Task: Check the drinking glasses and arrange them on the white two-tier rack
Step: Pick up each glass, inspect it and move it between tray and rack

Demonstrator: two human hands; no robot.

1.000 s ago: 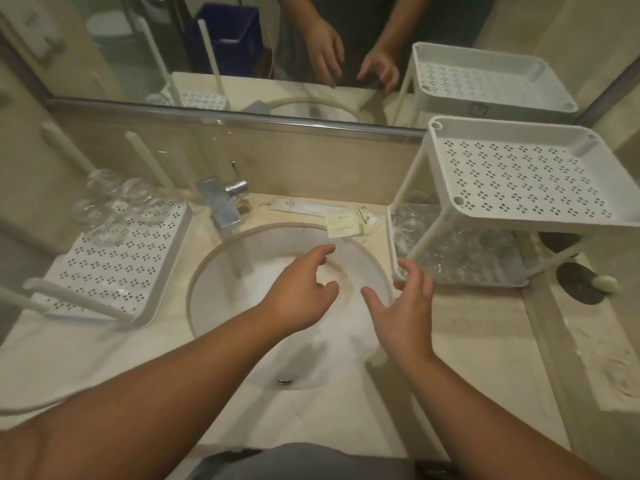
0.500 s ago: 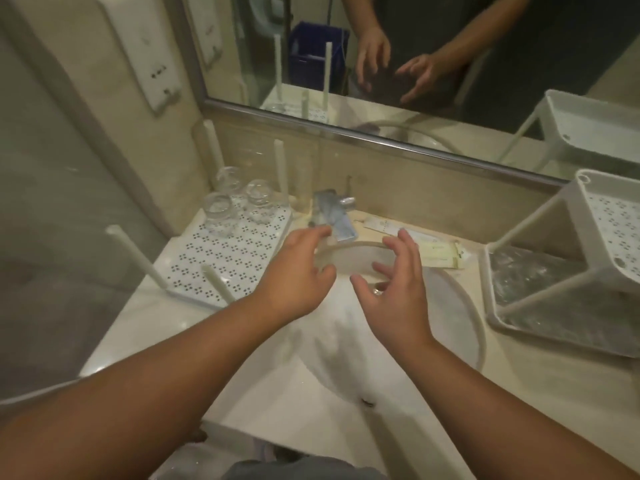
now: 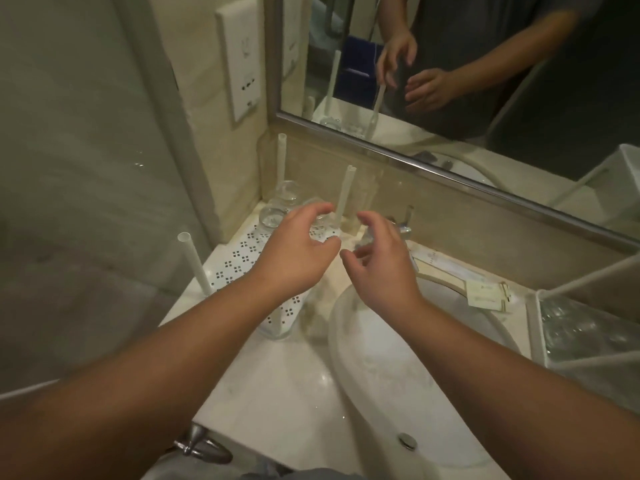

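My view has swung left from the white two-tier plastic rack (image 3: 588, 327), now cut off at the right edge with glasses on its lower shelf, toward the white perforated tray with upright posts (image 3: 242, 258) in the counter's left corner. There the remaining clear drinking glasses (image 3: 277, 211) stand. Both my hands have followed: my left hand (image 3: 294, 251) hovers over the tray, fingers loosely curved, empty; my right hand (image 3: 381, 258) beside it, likewise empty. I judge another pickup comes next.
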